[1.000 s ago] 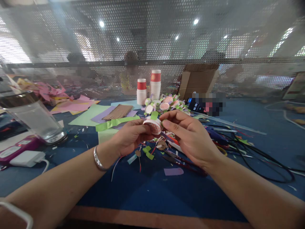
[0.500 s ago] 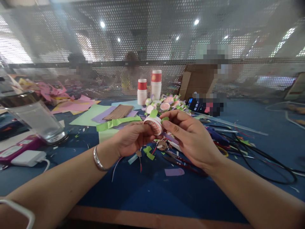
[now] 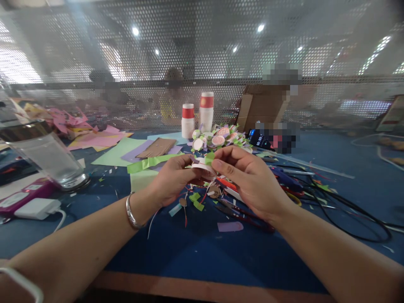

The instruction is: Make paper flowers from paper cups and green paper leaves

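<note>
Together, both hands [image 3: 172,179] [image 3: 252,181] hold a round white piece [image 3: 203,166].

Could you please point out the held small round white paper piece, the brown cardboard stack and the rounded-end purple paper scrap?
Small round white paper piece [image 3: 203,166]: head view, on its rim.
Brown cardboard stack [image 3: 157,148]: head view, top face.
Purple paper scrap [image 3: 230,227]: head view, flat middle.

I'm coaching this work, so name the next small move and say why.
I'd probably have the right hand press the green paper against the white round piece: the left hand holds that piece, and the right fingers are at the paper's edge.
</note>
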`<state>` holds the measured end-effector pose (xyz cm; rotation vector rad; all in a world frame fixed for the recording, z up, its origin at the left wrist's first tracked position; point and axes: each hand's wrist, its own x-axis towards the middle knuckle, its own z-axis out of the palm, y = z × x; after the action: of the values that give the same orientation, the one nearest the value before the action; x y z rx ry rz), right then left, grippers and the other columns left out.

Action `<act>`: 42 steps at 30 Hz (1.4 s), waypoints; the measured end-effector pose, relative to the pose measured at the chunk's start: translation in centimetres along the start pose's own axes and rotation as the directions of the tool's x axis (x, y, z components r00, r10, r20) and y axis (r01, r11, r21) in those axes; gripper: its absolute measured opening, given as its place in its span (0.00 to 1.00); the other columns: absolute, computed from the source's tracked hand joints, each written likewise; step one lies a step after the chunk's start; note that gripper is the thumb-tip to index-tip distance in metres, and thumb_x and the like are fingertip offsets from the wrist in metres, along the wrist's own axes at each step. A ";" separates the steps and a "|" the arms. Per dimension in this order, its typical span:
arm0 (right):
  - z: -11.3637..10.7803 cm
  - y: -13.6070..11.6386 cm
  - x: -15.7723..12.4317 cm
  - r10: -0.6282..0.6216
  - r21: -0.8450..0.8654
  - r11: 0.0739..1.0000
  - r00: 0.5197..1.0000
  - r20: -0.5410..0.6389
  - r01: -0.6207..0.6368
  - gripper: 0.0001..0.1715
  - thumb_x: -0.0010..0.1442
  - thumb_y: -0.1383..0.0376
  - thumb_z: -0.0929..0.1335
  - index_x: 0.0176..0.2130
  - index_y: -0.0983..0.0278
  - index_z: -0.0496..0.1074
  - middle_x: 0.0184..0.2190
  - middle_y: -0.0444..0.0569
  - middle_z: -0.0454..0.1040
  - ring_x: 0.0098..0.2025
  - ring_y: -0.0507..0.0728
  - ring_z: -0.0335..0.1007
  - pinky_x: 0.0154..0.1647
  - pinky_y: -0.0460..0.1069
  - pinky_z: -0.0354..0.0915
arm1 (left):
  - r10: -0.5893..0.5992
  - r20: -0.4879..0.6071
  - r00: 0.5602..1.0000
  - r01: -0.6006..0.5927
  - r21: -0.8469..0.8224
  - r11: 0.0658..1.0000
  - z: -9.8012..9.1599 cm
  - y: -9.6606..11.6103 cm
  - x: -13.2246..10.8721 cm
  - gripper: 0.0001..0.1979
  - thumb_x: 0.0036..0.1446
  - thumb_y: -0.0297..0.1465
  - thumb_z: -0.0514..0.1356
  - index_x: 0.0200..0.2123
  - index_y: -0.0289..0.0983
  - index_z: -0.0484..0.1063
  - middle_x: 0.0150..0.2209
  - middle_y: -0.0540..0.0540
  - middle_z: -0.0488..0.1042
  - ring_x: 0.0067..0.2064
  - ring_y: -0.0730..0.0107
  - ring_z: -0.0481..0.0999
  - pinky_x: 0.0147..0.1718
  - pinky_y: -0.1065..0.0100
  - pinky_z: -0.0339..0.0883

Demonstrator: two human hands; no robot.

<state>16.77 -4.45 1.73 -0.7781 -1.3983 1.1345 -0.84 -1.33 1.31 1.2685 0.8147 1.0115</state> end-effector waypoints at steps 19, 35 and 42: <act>-0.3 0.5 -0.1 -0.054 -0.127 0.991 0.999 -0.007 0.053 0.13 0.62 0.55 0.76 0.35 0.61 0.76 0.30 0.43 0.73 0.32 0.52 0.67 0.36 0.49 0.63 | 0.061 -0.025 0.998 -0.057 0.137 0.989 0.2 0.2 -0.1 0.11 0.43 0.28 0.72 0.28 0.35 0.73 0.27 0.49 0.78 0.28 0.74 0.76 0.29 0.71 0.70; -0.9 0.5 0.0 -0.114 -0.275 0.954 0.993 0.023 0.116 0.21 0.58 0.57 0.78 0.47 0.61 0.73 0.40 0.47 0.76 0.43 0.57 0.73 0.45 0.53 0.69 | -0.108 0.026 0.994 0.107 0.021 0.994 -0.3 0.1 0.0 0.10 0.50 0.27 0.68 0.35 0.35 0.70 0.30 0.48 0.78 0.31 0.71 0.79 0.32 0.69 0.71; -1.5 0.3 0.5 -0.110 -0.262 0.959 0.994 0.015 0.110 0.21 0.58 0.56 0.78 0.46 0.61 0.73 0.39 0.48 0.78 0.44 0.57 0.75 0.44 0.53 0.71 | 0.153 0.003 0.988 -0.146 0.305 0.941 -1.5 1.1 0.0 0.26 0.46 0.31 0.75 0.50 0.37 0.75 0.45 0.44 0.77 0.45 0.65 0.77 0.43 0.65 0.70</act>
<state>18.16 -3.55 1.50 -0.8739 -1.5928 0.8730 -2.45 -0.80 2.17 1.6064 0.9267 1.0476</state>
